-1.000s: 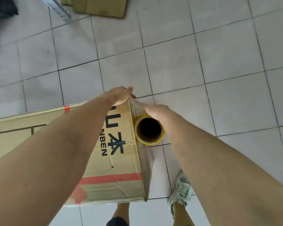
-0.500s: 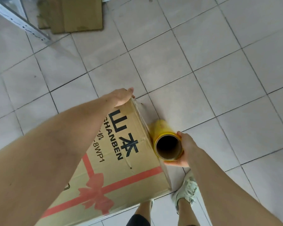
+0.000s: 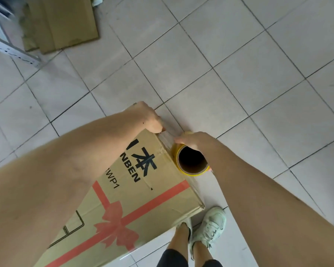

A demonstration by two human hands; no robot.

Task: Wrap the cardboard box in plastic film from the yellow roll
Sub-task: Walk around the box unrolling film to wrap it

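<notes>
Box: brown corrugated cardboard, red ribbon print, standing on the tiled floor.
Left hand: fingers curled over the box's top corner, pinning film.
Roll: yellow, hollow cardboard core, against the box edge.
Right hand: gripping the roll.

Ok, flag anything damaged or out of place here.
The cardboard box has a small tear in its top face near the printed lettering. Flattened cardboard sheets lie loose on the floor beside a metal rack. Nothing else stands out.
</notes>
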